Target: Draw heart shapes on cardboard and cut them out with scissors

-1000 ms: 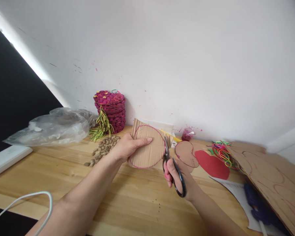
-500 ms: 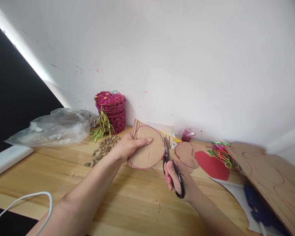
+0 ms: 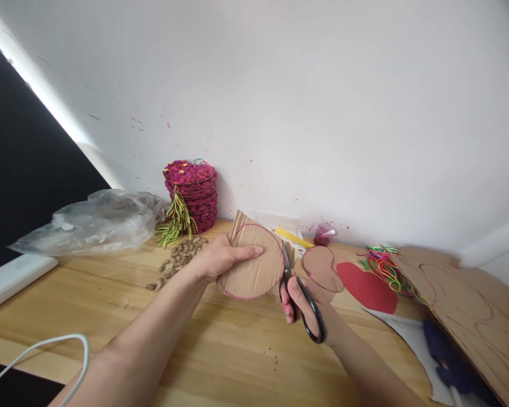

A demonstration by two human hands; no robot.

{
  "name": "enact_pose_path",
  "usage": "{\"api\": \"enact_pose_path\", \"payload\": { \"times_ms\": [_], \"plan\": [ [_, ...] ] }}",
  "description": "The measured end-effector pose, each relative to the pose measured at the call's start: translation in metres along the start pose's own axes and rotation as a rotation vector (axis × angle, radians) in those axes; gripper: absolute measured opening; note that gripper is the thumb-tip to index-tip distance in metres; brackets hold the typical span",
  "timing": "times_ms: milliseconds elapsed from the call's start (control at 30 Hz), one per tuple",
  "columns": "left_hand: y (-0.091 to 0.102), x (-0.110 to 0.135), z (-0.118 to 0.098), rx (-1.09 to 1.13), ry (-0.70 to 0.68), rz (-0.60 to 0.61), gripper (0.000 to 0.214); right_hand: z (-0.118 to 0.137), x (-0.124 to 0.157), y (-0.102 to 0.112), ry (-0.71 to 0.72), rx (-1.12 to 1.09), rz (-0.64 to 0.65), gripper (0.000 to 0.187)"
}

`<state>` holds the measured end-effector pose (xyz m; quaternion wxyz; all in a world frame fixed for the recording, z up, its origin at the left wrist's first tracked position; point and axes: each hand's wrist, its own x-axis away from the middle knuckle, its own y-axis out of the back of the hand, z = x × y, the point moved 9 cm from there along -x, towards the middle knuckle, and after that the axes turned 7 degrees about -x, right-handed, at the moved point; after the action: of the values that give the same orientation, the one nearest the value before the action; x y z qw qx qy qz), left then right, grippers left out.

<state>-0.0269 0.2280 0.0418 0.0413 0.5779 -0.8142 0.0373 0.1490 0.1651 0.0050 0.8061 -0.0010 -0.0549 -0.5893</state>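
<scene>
My left hand (image 3: 220, 257) grips a piece of brown cardboard (image 3: 254, 268) with a round shape outlined in red, held just above the wooden table (image 3: 220, 350). Its thumb lies on top of the cardboard. My right hand (image 3: 311, 311) is closed through the handles of black scissors (image 3: 299, 294). The scissor blades sit at the cardboard's right edge, along the red line.
A stack of dark red woven discs with a yellow-green tassel (image 3: 190, 195) stands by the wall, seeds (image 3: 176, 260) lie before it, a clear plastic bag (image 3: 97, 220) left. Right: cut cardboard heart (image 3: 320, 265), red shape (image 3: 367, 285), coloured bands (image 3: 384, 263), marked cardboard sheet (image 3: 470, 311). White cable (image 3: 46, 350) front left.
The cardboard has turned slightly in my left hand and dropped a little. The scissors have shifted down along its right edge.
</scene>
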Motion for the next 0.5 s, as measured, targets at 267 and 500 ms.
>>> {"api": "enact_pose_path", "payload": {
  "times_ms": [267, 500],
  "plan": [
    [-0.0014, 0.0013, 0.0007, 0.024, 0.013, 0.019, 0.045, 0.0010, 0.0001, 0.0024, 0.009, 0.023, 0.017, 0.072],
    [0.0008, 0.0017, -0.0016, -0.037, -0.028, 0.004, 0.048, 0.0002, -0.0017, 0.0027, -0.003, 0.005, 0.045, 0.074]
  ]
}}
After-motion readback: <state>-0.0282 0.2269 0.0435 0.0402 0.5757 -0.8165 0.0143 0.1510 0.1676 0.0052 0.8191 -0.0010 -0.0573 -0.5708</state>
